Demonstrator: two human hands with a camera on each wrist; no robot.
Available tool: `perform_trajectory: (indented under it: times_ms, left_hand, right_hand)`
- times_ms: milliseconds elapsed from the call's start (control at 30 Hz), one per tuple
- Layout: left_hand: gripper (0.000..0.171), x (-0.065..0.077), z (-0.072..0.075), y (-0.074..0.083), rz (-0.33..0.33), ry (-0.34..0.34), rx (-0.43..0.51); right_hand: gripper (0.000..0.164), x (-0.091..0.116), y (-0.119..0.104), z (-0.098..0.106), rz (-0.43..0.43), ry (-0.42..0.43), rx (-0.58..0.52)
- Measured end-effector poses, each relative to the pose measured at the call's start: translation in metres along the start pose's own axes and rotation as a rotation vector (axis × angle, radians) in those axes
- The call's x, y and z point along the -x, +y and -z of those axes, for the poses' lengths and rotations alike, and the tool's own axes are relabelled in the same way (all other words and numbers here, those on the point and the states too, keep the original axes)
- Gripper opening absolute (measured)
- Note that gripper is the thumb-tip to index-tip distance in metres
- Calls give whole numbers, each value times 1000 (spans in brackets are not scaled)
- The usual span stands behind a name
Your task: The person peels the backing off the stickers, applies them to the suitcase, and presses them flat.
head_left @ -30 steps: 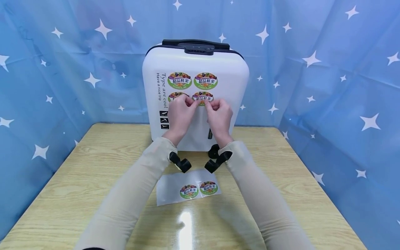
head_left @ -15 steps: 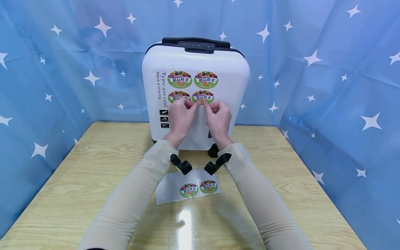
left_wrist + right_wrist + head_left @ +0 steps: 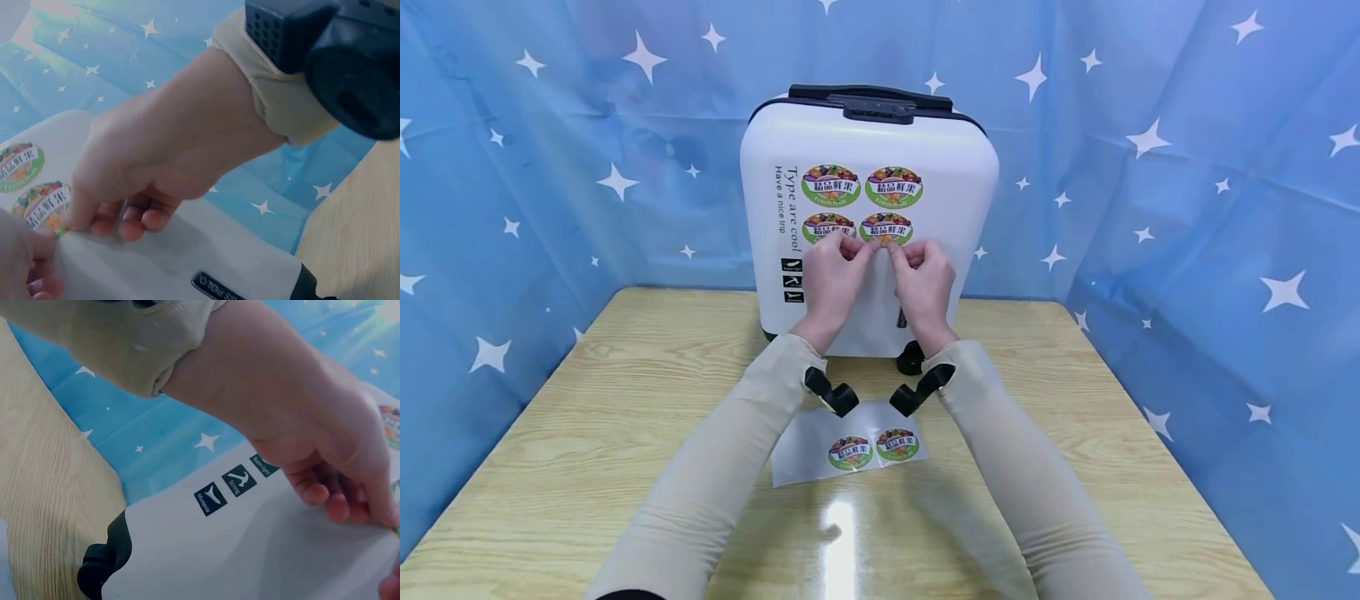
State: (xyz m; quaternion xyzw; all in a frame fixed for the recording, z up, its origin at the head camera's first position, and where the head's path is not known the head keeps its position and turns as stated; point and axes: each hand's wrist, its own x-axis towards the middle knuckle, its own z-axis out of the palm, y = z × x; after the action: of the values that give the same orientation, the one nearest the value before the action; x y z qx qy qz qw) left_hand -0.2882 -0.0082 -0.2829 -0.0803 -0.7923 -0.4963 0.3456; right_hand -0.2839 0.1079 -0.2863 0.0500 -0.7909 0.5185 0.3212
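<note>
A white suitcase (image 3: 955, 175) stands upright on the table, with oval fruit stickers on its front. My left hand (image 3: 833, 279) and right hand (image 3: 925, 283) meet at the bottom edge of the lower right sticker (image 3: 886, 225), pinching it with thumbs and fingertips against the shell. Its upper part lies against the suitcase. The lower left sticker (image 3: 829, 223) is partly covered by my left hand. Two more, an upper left sticker (image 3: 831, 185) and an upper right sticker (image 3: 894, 187), sit above. In the left wrist view, the right hand's (image 3: 140, 150) thumb touches the sticker's edge, its other fingers curled.
On the wooden table (image 3: 625, 400), a backing sheet (image 3: 797, 454) bearing two stickers lies in front of the suitcase. A black wheel (image 3: 911, 358) shows at the suitcase's base. Blue star-patterned curtain (image 3: 685, 117) closes off the back and sides.
Both hands' fingertips have slid slightly down along the lower right sticker to its bottom edge, exposing more of it. The head view has shifted a little.
</note>
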Motion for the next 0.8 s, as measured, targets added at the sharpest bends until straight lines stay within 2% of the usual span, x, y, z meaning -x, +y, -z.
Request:
perform_trajectory:
  times_ms: [167, 300, 500, 800]
  left_hand:
    - [22, 6, 1, -11, 27, -11, 11]
    - [23, 12, 3, -20, 54, -19, 41]
    - [24, 23, 5, -29, 102, -65, 89]
    - [28, 32, 7, -35, 118, -133, 87]
  right_hand:
    - [22, 2, 4, -1, -5, -19, -7]
    - [21, 7, 11, 0, -45, -50, 5]
    - [22, 17, 27, 4, -97, -101, 55]
    - [22, 20, 34, 11, -86, -117, 83]
